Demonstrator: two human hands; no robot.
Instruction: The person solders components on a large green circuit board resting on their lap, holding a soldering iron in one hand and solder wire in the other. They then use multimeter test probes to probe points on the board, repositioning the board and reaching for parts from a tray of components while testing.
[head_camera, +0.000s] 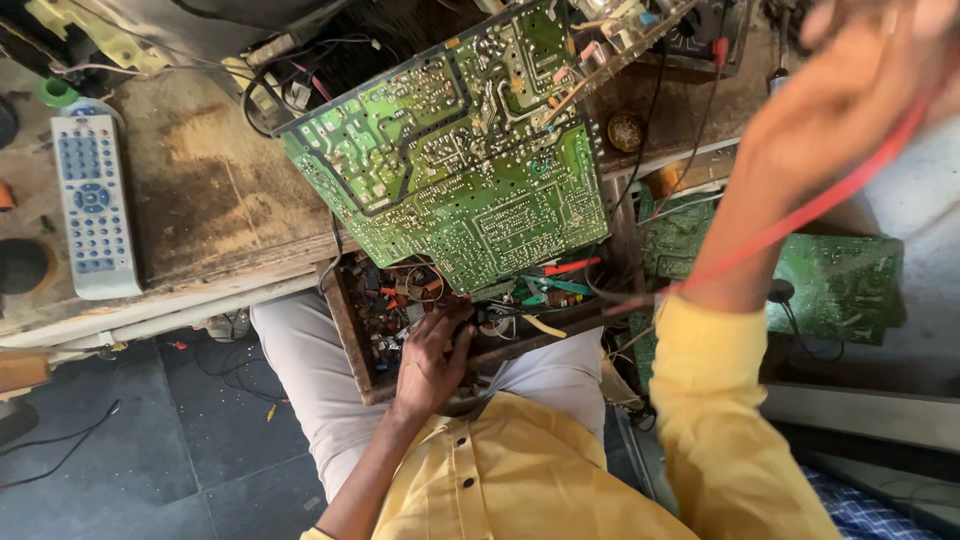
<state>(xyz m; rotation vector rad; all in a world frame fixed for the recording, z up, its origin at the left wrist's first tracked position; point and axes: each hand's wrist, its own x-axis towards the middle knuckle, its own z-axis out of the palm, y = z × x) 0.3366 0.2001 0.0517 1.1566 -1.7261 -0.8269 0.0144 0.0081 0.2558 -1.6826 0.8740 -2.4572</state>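
a grey remote control (93, 205) lies on the worn wooden bench (215, 200), beside a green cap (55, 92).

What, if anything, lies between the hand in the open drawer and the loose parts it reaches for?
Nothing visible: the left hand already rests among the loose small parts in the wooden drawer. The large green circuit board overhangs the drawer's far side only.

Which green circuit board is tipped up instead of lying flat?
The big green board in the middle. It leans up above the parts drawer. The smaller green board on the right lies flat, lower down.
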